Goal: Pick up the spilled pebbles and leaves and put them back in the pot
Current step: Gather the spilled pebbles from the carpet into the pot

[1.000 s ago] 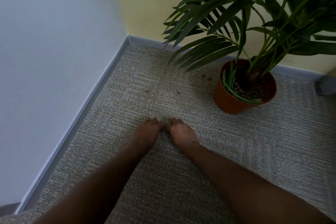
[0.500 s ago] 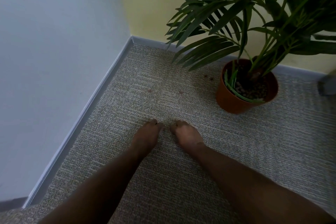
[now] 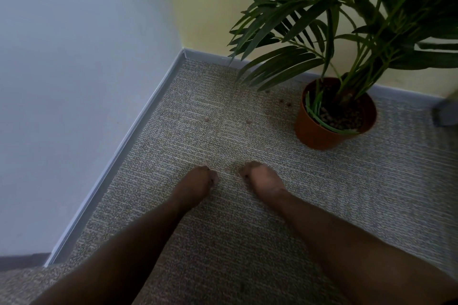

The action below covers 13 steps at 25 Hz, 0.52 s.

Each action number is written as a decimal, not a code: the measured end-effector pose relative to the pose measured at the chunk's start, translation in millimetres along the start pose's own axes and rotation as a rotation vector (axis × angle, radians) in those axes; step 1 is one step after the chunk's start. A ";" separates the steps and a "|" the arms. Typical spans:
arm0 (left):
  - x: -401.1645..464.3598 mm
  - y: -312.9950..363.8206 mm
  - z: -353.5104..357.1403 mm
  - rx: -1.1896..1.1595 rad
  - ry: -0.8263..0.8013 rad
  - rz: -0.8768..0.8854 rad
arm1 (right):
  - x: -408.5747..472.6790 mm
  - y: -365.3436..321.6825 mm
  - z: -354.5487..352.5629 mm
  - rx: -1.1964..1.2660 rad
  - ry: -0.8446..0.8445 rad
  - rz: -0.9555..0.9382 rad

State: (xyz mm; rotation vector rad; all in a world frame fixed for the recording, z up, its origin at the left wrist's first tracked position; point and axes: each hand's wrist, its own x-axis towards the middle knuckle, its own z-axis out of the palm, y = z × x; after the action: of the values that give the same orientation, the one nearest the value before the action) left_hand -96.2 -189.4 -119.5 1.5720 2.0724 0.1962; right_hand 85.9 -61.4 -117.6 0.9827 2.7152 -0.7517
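Observation:
An orange pot (image 3: 312, 133) with a green palm (image 3: 329, 32) stands on the carpet at the right; brown pebbles fill its top (image 3: 347, 119). Loose pebbles lie on the carpet: one (image 3: 206, 119) to the left, one (image 3: 248, 120) in the middle, two close together (image 3: 285, 102) near the pot. My left hand (image 3: 198, 184) and my right hand (image 3: 263, 181) rest on the carpet nearer to me, a short gap between them. Their fingers are bunched and curled down. What lies under the fingertips is hidden.
A grey-white wall with a baseboard (image 3: 138, 131) runs along the left, and a yellow wall (image 3: 205, 7) closes the corner behind. Palm fronds hang low over the far carpet. A grey object (image 3: 446, 114) sits at the right edge.
My two hands, which touched at the fingertips a second ago, have drawn apart sideways and a little toward me. The pebbles and the pot have not moved.

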 end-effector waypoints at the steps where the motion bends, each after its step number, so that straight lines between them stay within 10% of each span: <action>1: -2.0 -0.9 0.6 0.009 -0.018 0.010 | -2.2 3.2 -2.1 0.107 0.010 0.057; 13: 2.5 55.6 -12.8 -0.314 0.152 0.123 | -9.4 14.5 -53.1 0.601 0.275 0.320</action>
State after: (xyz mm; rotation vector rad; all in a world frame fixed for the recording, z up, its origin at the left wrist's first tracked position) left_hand -55.5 -167.1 -86.2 1.5278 1.9402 0.6699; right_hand 103.6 -30.2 -74.8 1.7032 2.4688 -1.4982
